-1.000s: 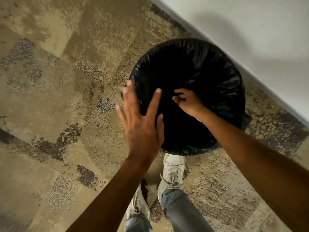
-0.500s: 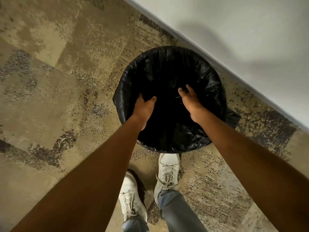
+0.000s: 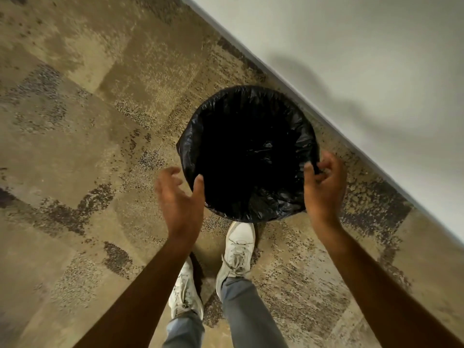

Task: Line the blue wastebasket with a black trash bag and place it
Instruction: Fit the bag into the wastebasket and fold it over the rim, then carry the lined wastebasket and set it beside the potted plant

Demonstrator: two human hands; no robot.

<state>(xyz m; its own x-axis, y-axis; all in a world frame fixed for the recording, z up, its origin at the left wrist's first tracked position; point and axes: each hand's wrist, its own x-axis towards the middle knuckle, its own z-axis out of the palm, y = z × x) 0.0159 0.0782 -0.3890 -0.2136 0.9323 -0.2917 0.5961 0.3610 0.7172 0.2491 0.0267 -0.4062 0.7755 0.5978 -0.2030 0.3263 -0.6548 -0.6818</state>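
Observation:
The wastebasket stands upright on the carpet close to the wall, seen from above. A black trash bag lines its inside and folds over the rim, so none of the blue shows. My left hand is at the near-left rim, fingers spread and curled, thumb lying over the bag's edge, fingers outside and blurred. My right hand is at the right rim, thumb and fingers pinched on a fold of the bag's edge.
A pale wall with a baseboard runs diagonally just behind the basket. Patterned beige and brown carpet spreads to the left. My two white shoes stand right in front of the basket.
Both hands came out of the basket's inside and moved apart to its left and right rims. The basket sits farther below me than before.

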